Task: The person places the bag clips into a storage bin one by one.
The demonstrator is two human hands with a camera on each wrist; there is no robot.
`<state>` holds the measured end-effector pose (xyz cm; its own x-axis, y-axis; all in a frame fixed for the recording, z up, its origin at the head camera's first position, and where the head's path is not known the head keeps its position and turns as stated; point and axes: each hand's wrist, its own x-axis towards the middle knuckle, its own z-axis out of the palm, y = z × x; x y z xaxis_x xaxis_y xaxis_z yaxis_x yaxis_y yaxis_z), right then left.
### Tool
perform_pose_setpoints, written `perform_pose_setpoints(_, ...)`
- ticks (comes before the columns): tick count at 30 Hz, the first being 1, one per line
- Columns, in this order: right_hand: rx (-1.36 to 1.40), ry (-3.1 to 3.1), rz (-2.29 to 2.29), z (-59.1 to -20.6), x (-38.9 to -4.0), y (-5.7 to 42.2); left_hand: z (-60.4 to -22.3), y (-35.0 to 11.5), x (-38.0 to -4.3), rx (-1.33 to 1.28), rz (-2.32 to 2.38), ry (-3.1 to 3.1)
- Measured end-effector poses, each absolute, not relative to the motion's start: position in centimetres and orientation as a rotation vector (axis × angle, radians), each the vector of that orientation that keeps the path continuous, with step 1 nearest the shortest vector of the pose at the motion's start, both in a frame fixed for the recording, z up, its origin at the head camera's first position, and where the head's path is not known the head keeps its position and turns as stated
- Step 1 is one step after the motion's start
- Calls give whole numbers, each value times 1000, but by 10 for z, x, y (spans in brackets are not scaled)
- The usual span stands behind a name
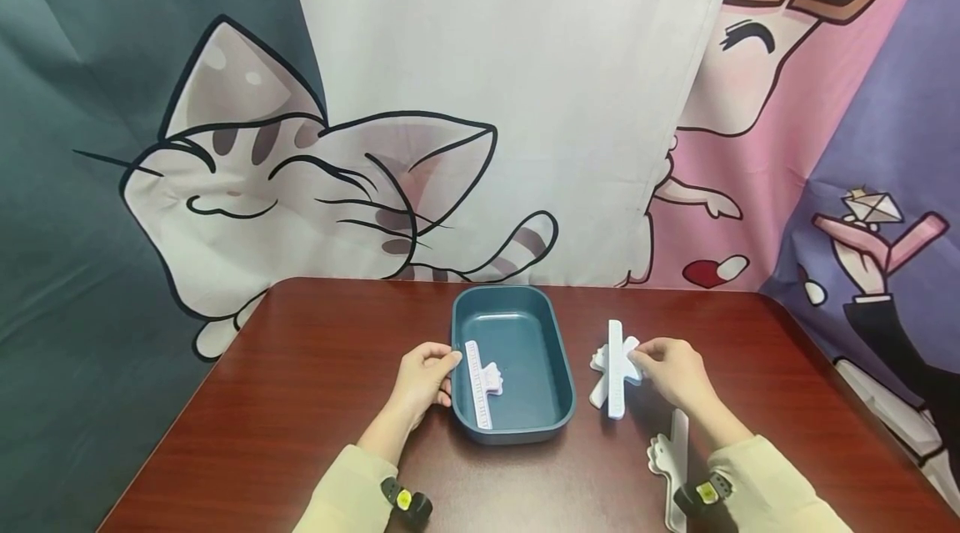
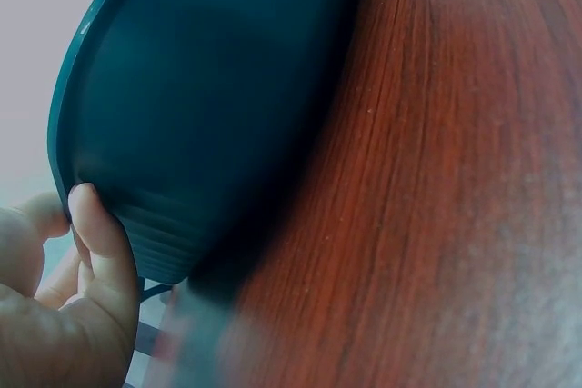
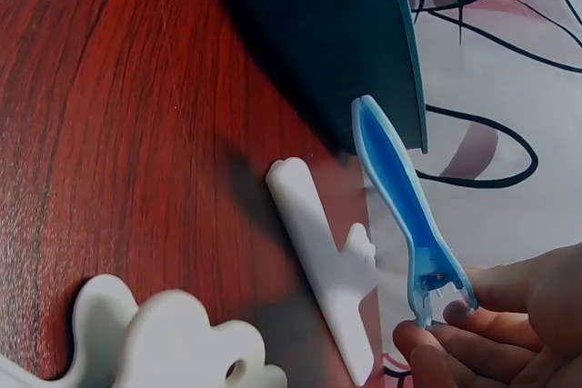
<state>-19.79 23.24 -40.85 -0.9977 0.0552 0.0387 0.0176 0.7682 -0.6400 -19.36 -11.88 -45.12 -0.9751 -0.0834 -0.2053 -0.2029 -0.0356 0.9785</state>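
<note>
My left hand (image 1: pixel 427 374) grips the left rim of a dark teal rectangular tray (image 1: pixel 561 349), thumb on top and fingers beneath the edge. In the left wrist view, the fingertips press the outer wall of the tray (image 2: pixel 200 88). Inside it, along the left side, lies a pale bag clip (image 1: pixel 478 387). My right hand (image 1: pixel 678 370) pinches a light blue bag clip (image 1: pixel 616 370) by its handle end, right of the tray. In the right wrist view, the blue clip (image 3: pixel 400 188) is held up, above a white clip (image 3: pixel 318 261) lying on the table.
Another white clip (image 1: pixel 677 466) lies on the table near the right forearm, partly hidden by the wrist camera. The reddish-brown table (image 1: pixel 315 366) reaches back to a cloth (image 1: pixel 585 82) printed with a cartoon cat.
</note>
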Motion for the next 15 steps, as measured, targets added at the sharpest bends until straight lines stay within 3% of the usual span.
perform_pose_setpoints(15, -64, -2897, 1158, -404, -197, 224, -450, -118, -193, -325, 2171, 2123)
